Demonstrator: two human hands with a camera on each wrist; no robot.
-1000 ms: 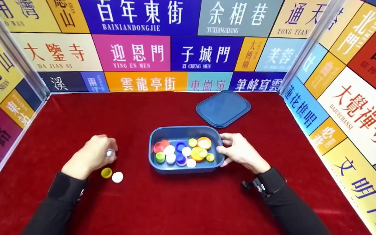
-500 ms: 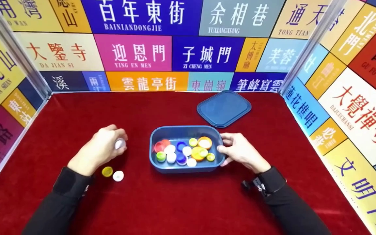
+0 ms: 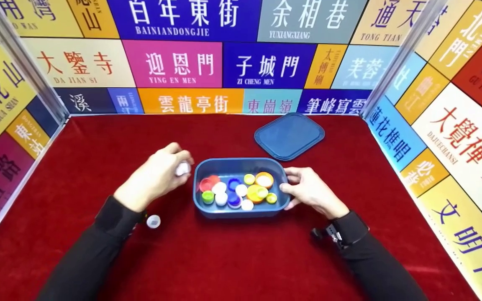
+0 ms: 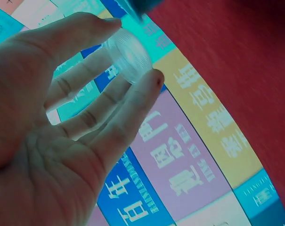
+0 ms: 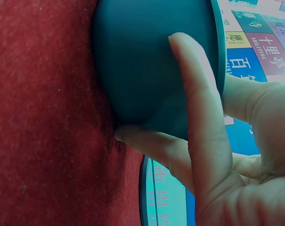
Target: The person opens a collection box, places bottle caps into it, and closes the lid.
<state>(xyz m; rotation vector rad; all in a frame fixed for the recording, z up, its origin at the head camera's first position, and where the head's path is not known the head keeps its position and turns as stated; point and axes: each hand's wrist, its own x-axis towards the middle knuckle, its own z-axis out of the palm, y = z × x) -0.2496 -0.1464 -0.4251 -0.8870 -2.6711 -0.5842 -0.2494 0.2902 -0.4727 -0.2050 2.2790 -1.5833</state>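
My left hand (image 3: pixel 159 177) is raised just left of the blue box, pinching a whitish bottle cap between thumb and fingertips. In the left wrist view this bottle cap (image 4: pixel 129 55) looks translucent with a ridged edge. My right hand (image 3: pixel 314 192) holds the box's right end, thumb at the rim and other fingers along the outer wall. The open blue box (image 3: pixel 241 214) holds several loose caps: a red cap (image 3: pixel 206 184), a green cap (image 3: pixel 208 197), plus blue, white, yellow and orange ones. In the right wrist view, fingers (image 5: pixel 199 94) lie against the box wall (image 5: pixel 142 61).
A white cap (image 3: pixel 153 221) lies on the red cloth (image 3: pixel 207 259) beside my left sleeve. Behind the box, toward the right, lies a flat blue lid (image 3: pixel 290 136). Panels with coloured signs (image 3: pixel 174 62) enclose the back and both sides.
My left hand has moved right and away from me, carrying the whitish bottle cap toward the box. The left sleeve now hides the yellow cap on the cloth. My right hand stays at the box.
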